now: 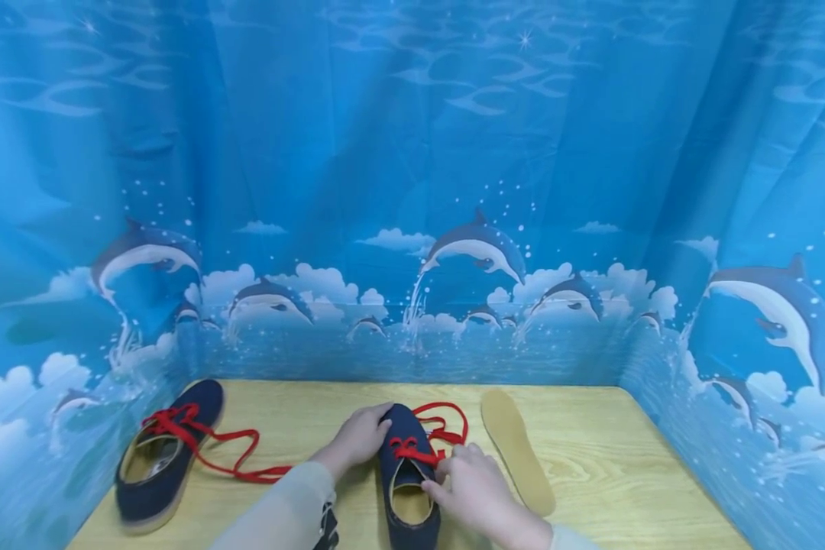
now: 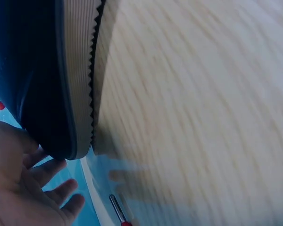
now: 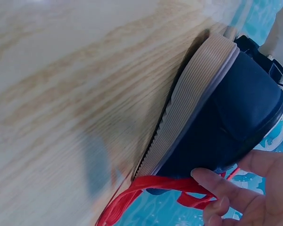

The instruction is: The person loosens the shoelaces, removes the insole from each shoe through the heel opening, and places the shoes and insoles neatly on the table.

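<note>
A navy canvas shoe (image 1: 403, 420) with a pale ribbed sole and red lace (image 1: 412, 451) lies in front of me, toe away. My left hand (image 1: 359, 437) holds its toe from the left. In the left wrist view, that hand's fingers (image 2: 49, 172) bend around the toe tip. My right hand (image 1: 477, 489) is at the right side of the shoe opening, thumb over the rim and fingers outside beside the lace. The right wrist view shows a fingertip (image 3: 203, 176) against the navy side (image 3: 226, 113), with the red lace (image 3: 155, 183) trailing past it.
A second navy shoe (image 1: 147, 489) with long loose red laces (image 1: 241, 470) lies at the left of the wooden table (image 1: 605, 458). A tan insole (image 1: 519, 451) lies flat to the right of my right hand. A blue dolphin-print curtain (image 1: 412, 153) encloses the back and sides.
</note>
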`<state>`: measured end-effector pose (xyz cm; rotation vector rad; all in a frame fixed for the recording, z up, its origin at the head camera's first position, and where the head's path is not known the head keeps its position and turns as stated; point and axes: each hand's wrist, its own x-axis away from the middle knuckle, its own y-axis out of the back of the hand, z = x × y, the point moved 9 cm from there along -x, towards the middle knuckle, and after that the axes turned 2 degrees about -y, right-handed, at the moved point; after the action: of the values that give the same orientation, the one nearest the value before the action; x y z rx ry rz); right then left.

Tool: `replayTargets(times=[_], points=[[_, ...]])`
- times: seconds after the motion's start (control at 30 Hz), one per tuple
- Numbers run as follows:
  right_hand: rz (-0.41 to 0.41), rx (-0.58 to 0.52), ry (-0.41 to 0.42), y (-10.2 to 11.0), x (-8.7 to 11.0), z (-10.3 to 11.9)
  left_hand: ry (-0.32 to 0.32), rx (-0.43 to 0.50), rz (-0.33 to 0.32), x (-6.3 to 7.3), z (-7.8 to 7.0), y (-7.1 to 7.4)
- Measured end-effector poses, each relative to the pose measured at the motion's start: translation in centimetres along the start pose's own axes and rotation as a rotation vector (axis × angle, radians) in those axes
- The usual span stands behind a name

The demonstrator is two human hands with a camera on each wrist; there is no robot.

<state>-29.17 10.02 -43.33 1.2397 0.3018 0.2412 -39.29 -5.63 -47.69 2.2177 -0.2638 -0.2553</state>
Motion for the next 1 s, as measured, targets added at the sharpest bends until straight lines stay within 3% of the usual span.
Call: replayTargets(times=[0.17,0.33,0.67,1.0], points=[[0.002,-0.005,-0.008,-0.2,0.0,0.0,0.041,-0.044,-0.067,0.4,0.3,0.5],[-0.035,-0.006,0.000,0.7,0.0,0.0,0.055,-0.076,-0.144,1.8,-0.4,1.8],[-0.119,0.004,0.111,2.5,-0.5,2.1,-0.041,-0.206,-0.283,6.1,-3.4,5.2],[-0.162,0.076,0.159,2.4,-1.4,3.0,-0.100,-0.320,-0.275,8.8,-5.6,4.2]])
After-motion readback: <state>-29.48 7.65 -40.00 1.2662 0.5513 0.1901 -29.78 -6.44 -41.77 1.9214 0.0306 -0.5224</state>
